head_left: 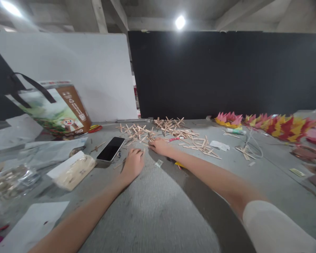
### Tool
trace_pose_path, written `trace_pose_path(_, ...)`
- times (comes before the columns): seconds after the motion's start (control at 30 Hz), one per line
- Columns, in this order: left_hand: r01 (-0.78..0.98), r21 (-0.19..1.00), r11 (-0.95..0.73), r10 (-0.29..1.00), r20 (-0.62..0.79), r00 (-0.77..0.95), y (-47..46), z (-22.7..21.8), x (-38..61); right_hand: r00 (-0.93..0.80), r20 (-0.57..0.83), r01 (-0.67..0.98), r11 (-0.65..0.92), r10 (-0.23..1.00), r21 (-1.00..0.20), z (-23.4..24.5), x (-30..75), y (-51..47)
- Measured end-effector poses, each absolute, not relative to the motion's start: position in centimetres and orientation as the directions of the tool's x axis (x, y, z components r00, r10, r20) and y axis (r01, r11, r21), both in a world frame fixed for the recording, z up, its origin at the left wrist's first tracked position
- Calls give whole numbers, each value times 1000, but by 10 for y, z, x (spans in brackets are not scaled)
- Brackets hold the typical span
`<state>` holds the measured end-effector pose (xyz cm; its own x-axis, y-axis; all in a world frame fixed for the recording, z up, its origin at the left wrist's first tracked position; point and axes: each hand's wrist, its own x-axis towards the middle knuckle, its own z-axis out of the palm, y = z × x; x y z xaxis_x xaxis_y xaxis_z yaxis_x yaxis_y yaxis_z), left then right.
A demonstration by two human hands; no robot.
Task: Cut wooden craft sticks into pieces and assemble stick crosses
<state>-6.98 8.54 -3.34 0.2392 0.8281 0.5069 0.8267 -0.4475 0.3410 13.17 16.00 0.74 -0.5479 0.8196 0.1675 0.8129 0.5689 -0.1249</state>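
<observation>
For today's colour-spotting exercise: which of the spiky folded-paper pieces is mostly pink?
The leftmost spiky paper piece, nearest the wooden stick crosses; the other pieces to its right are mainly red and yellow.

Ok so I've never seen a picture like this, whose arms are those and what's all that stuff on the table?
No machine here: the one picture comes from a camera worn on a person's head, looking forward and down, so both bare arms are the wearer's own. The left hand rests curled on the grey table beside a dark phone. The right hand lies at the edge of a heap of small wooden stick crosses. Whether either hand's fingers grip anything is too small to tell. At left stands a printed paper bag; at far right lies a row of pink, yellow and red folded paper shapes.
</observation>
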Motion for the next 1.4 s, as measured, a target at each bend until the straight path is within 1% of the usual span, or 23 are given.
trace_pose_path(0.23,693,383,-612,773,473,422,91,-27,-70,-641,168,752,657,749,-54,13,149,127)
trace_pose_path(0.3,670,394,-629,759,497,421,89,-24,-69,-670,161,730,683,724,-35,13,156,109)
trace_pose_path(0.43,680,411,-607,759,555,341,86,-20,-69,-742,145,664,748,655,17,10,165,72)
trace_pose_path(0.53,691,415,-592,761,570,311,86,-19,-69,-777,144,625,778,612,68,10,168,50)
trace_pose_path(0.7,688,391,-611,754,552,356,83,-20,-64,-852,138,523,839,506,152,9,175,21)
trace_pose_path(0.77,677,382,-629,747,539,389,82,-20,-62,-864,179,500,845,471,192,7,180,10)
trace_pose_path(0.8,671,379,-637,743,532,406,81,-21,-61,-855,216,512,837,472,193,7,184,5)
trace_pose_path(0.93,655,377,-655,737,513,441,80,-21,-58,-743,385,624,775,548,102,6,212,-5)
trace_pose_path(1.03,653,377,-656,737,505,449,79,-20,-58,-613,465,731,682,639,25,2,241,0)
trace_pose_path(1.17,654,376,-656,739,495,456,78,-17,-59,-492,496,803,592,716,-59,-9,266,12)
trace_pose_path(1.33,662,373,-650,744,490,454,78,-17,-59,-460,481,793,589,746,-155,-15,265,20)
trace_pose_path(1.4,661,370,-653,742,487,461,78,-17,-59,-425,498,788,580,756,-207,-15,265,23)
